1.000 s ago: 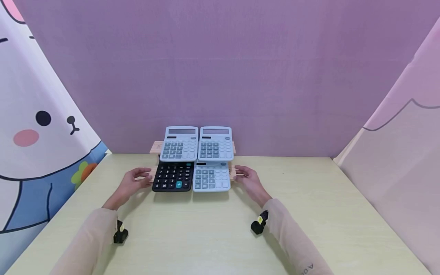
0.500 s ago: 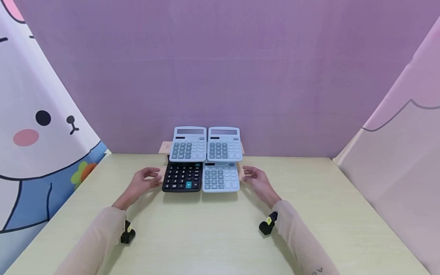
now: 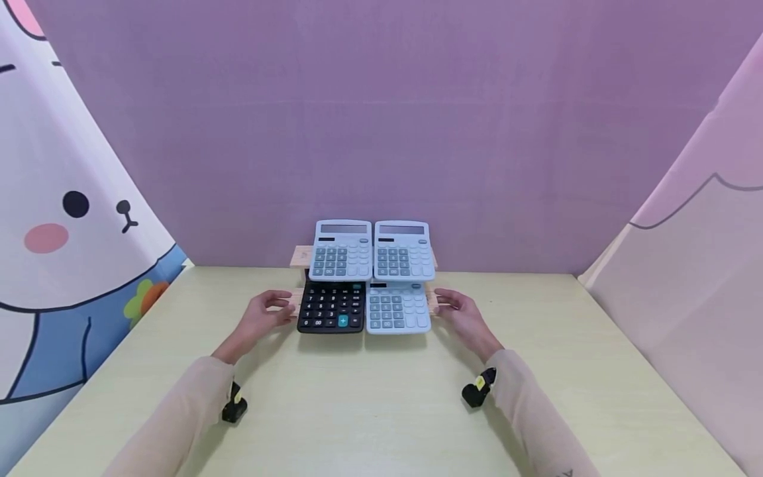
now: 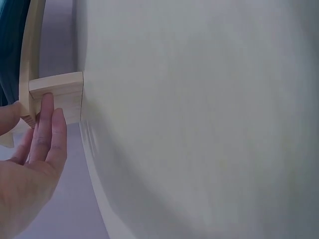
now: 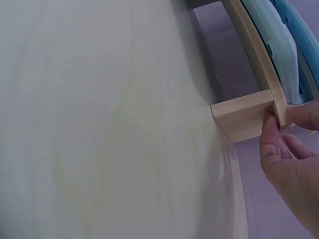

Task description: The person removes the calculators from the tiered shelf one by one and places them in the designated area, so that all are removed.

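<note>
A light wooden two-tier rack (image 3: 301, 256) stands on the table, bearing calculators. On its upper tier lean two white calculators, a left one (image 3: 341, 255) and a right one (image 3: 404, 255). Below them sit a black calculator (image 3: 331, 306) and a white calculator (image 3: 398, 309). My left hand (image 3: 262, 318) pinches the left end of the lower shelf, thumb on top and fingers beneath; the left wrist view shows the fingers against the wooden leg (image 4: 60, 85). At the opposite end, my right hand (image 3: 466, 320) pinches the same shelf beside its leg (image 5: 243, 110).
The pale table (image 3: 369, 411) spreads in front and to both sides. A purple cloth wall (image 3: 381, 132) rises close behind the rack. Printed cartoon cloth (image 3: 89, 265) borders the left, and a pink cloth (image 3: 703, 278) borders the right.
The rack has slid rightward along the table with its calculators, both hands moving with it and keeping their grip on the shelf ends.
</note>
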{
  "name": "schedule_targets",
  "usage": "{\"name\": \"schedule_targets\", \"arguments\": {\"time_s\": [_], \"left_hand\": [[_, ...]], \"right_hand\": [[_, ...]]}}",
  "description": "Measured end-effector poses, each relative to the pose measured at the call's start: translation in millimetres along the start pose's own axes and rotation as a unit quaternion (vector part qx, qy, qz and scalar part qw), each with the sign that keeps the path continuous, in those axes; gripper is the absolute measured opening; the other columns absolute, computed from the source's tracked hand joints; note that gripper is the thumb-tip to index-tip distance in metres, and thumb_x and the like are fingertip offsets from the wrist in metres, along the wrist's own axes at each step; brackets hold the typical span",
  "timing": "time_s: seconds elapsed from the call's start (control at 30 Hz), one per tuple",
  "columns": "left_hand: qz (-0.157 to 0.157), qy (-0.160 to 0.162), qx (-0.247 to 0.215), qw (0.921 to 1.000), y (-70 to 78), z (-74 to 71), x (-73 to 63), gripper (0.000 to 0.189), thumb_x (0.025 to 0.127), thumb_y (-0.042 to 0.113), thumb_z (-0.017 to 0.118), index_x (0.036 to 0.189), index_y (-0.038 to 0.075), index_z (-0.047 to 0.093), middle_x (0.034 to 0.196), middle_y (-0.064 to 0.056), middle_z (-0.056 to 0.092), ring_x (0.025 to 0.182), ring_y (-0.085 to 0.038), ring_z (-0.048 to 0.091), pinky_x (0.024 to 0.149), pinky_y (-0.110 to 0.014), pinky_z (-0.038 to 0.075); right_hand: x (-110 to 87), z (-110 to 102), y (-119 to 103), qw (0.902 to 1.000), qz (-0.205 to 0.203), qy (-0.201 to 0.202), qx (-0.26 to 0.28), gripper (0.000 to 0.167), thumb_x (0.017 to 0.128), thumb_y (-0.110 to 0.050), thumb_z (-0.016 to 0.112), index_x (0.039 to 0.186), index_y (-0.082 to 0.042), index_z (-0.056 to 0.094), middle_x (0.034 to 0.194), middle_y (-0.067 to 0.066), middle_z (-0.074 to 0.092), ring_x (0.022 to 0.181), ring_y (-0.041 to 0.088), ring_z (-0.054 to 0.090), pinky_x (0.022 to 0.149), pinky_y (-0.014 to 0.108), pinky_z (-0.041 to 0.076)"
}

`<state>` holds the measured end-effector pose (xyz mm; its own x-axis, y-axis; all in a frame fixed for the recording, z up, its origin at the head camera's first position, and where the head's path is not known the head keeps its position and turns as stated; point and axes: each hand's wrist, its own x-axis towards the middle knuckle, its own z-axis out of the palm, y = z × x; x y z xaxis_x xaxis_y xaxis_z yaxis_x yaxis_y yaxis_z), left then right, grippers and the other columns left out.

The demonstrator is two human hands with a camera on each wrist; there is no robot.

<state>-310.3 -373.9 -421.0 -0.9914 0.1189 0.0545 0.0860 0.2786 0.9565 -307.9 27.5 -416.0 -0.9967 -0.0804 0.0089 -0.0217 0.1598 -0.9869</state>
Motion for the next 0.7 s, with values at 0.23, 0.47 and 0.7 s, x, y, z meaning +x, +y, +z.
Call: {"name": "schedule_targets", "arguments": {"time_s": [0.23,0.47,0.7], "left_hand": [[0.001,-0.001,-0.008,1.0,-1.3,0.1,0.9,0.044,0.088,0.003,0.057,0.125,-0.013,0.04,0.11,-0.027,0.05,0.09,-0.032,0.065,0.08,-0.03,0.059],[0.005,0.008,-0.009,0.9999,0.7,0.6,-0.1,0.042,0.087,0.001,0.057,0.123,-0.014,0.041,0.109,-0.029,0.051,0.09,-0.034,0.065,0.078,-0.03,0.059],[0.006,0.005,-0.012,0.9999,0.1,-0.3,0.6,0.043,0.087,0.001,0.058,0.123,-0.014,0.041,0.109,-0.029,0.051,0.09,-0.036,0.064,0.08,-0.034,0.058]], "right_hand": [[-0.5,-1.3,0.4,1.0,-0.003,-0.004,0.002,0.049,0.084,0.006,0.053,0.132,0.004,0.041,0.126,0.026,0.048,0.103,0.019,0.055,0.091,0.027,0.053],[0.0,-0.5,0.4,0.9998,-0.006,-0.012,0.012,0.049,0.085,0.006,0.051,0.133,0.006,0.039,0.126,0.028,0.046,0.099,0.014,0.055,0.089,0.023,0.053],[0.1,0.7,0.4,0.9997,-0.015,-0.017,0.002,0.051,0.085,0.006,0.05,0.134,0.008,0.036,0.128,0.031,0.044,0.096,0.01,0.056,0.084,0.016,0.052]]}}
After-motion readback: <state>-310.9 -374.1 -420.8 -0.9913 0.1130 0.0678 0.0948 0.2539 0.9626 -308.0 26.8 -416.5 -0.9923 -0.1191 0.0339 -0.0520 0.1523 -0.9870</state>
